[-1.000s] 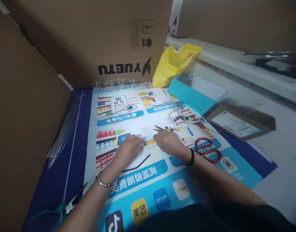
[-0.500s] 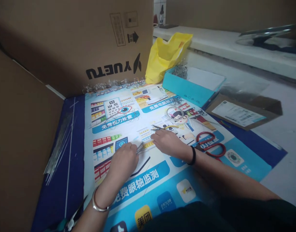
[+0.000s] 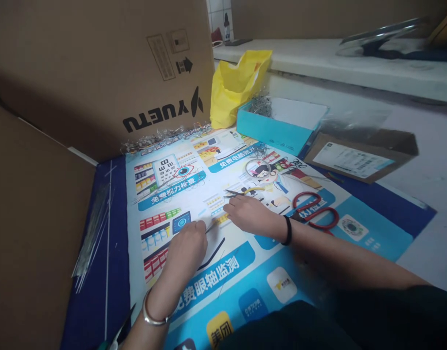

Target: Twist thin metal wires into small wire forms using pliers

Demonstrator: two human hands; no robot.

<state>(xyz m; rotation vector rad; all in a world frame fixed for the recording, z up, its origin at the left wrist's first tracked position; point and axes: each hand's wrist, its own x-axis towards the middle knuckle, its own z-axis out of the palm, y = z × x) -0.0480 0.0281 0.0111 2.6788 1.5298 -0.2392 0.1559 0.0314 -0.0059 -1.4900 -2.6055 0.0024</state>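
Observation:
My left hand [image 3: 188, 245], with a silver bangle at the wrist, is closed over the poster [image 3: 241, 287]. A thin wire [image 3: 210, 225] sticks out from its fingertips toward the other hand. My right hand [image 3: 249, 214], a black band on its wrist, has its fingers pressed together a short way to the right; what they pinch is hidden. Just beyond its knuckles lie small pliers with dark jaws and a yellow handle [image 3: 255, 190]. Red-handled scissors [image 3: 323, 218] rest beside the right forearm, their blades partly hidden. A wire coil [image 3: 258, 168] lies farther back.
Large cardboard [image 3: 99, 63] walls the back and left. A blue box [image 3: 270, 131] holds tangled wire pieces, beside a yellow bag [image 3: 226, 92] and an open brown carton [image 3: 365, 155]. Straight wires [image 3: 94, 238] lie at left. Another dark-bladed tool [image 3: 124, 323] is near my left forearm.
The view has shifted slightly. Both hands stay close together over the same part of the poster; the left fingers have turned a little, and less wire shows at their tips.

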